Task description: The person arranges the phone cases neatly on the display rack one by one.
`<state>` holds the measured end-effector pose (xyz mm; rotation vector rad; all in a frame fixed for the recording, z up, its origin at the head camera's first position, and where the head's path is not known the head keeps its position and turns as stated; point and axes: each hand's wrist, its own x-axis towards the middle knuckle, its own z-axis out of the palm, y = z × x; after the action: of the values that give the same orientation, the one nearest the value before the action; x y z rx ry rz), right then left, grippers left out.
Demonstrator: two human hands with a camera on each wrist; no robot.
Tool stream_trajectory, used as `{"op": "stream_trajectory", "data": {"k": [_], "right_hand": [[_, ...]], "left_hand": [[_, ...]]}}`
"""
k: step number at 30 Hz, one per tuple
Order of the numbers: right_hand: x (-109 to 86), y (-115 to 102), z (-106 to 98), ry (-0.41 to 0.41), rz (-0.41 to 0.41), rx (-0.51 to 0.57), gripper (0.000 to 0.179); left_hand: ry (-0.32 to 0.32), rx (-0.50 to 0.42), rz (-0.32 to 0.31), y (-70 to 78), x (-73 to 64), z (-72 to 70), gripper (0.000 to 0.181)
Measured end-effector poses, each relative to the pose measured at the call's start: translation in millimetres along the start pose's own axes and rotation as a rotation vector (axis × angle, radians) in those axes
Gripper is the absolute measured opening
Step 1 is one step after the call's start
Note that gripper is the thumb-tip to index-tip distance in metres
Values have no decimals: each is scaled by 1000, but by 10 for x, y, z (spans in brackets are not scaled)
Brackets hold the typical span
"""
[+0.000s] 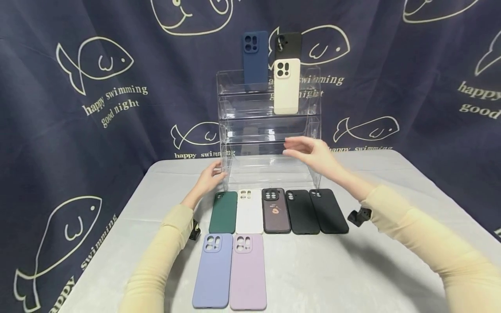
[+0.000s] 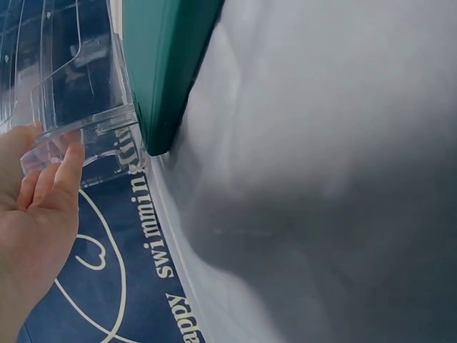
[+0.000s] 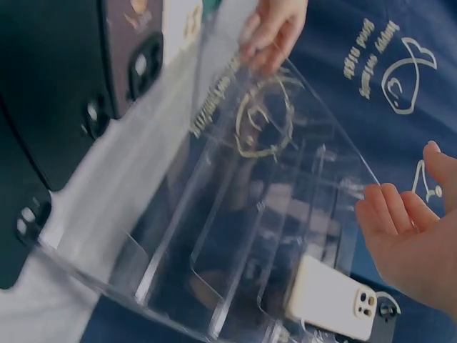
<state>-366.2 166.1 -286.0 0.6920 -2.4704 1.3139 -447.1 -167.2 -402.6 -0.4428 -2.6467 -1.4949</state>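
A clear, tiered acrylic display rack [image 1: 270, 178] stands at the middle of the table. My left hand [image 1: 209, 179] grips its lower left side, the fingers and thumb at the panel's edge in the left wrist view. In front of the middle tiers my right hand [image 1: 315, 154] hovers with relaxed, slightly bent fingers and nothing in them. A white phone case [image 1: 286, 89] leans on the second tier from the top. Behind it on the top tier are a dark blue phone case [image 1: 256, 65] and a black phone case [image 1: 291, 47], partly hidden.
Before the rack lies a row of phone cases: green [image 1: 224, 213], white [image 1: 249, 213], dark printed [image 1: 276, 219] and two black, one at the right end [image 1: 329, 213]. Nearer are a periwinkle case [image 1: 213, 276] and a lilac case [image 1: 248, 276]. A blue fish-print curtain [image 1: 156, 56] hangs behind.
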Motion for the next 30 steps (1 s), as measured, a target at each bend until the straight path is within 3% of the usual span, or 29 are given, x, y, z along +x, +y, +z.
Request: {"op": "stream_trajectory", "data": {"k": [10, 14, 20, 30], "right_hand": [[-335, 57, 367, -149, -8, 82, 39], [-455, 61, 448, -196, 18, 111, 39], [-628, 67, 599, -247, -15, 127, 39], [-859, 66, 943, -350, -23, 165, 38]], "left_hand": [[-7, -23, -1, -53, 6, 12, 60], [-10, -15, -17, -32, 34, 36, 59], [-12, -18, -9, 17, 58, 50, 61], [-5, -23, -19, 28, -9, 27, 59]]}}
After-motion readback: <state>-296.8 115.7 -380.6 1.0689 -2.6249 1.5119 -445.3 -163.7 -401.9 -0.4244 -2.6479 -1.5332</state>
